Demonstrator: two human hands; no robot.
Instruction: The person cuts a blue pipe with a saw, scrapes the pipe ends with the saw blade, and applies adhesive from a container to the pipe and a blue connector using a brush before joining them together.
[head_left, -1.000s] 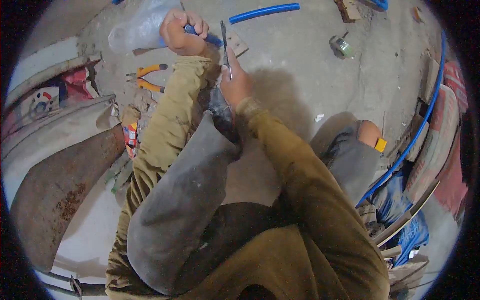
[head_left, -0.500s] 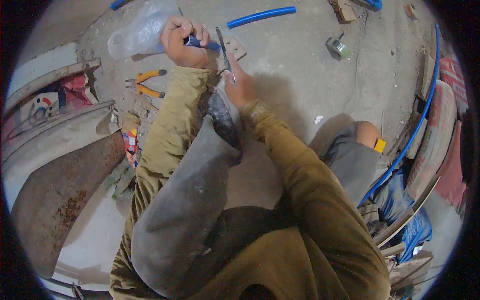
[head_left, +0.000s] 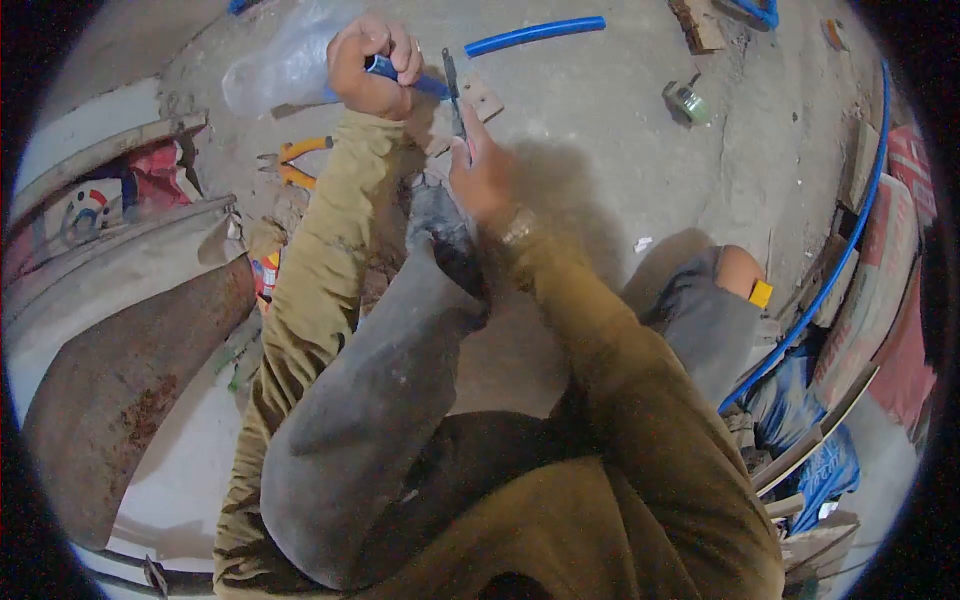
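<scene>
My left hand is closed around a short blue pipe, whose open end shows between thumb and fingers. In my right hand is a slim dark hacksaw, seen nearly edge-on, pointing away from me. It crosses the pipe's far right end, close over a pale wooden block with holes. My shoe is just below the block, between the two forearms. Left of my left sleeve lie orange-handled pliers, one handle partly covered by the sleeve.
A loose blue pipe piece lies ahead on the concrete floor, near a tape measure and a wood scrap. Clear plastic rests behind my left hand. A long blue pipe runs along the right beside sacks.
The view has shifted slightly, moving the floor items a little right. My left hand has moved slightly forward with the pipe, and the sleeve now covers more of the pliers.
</scene>
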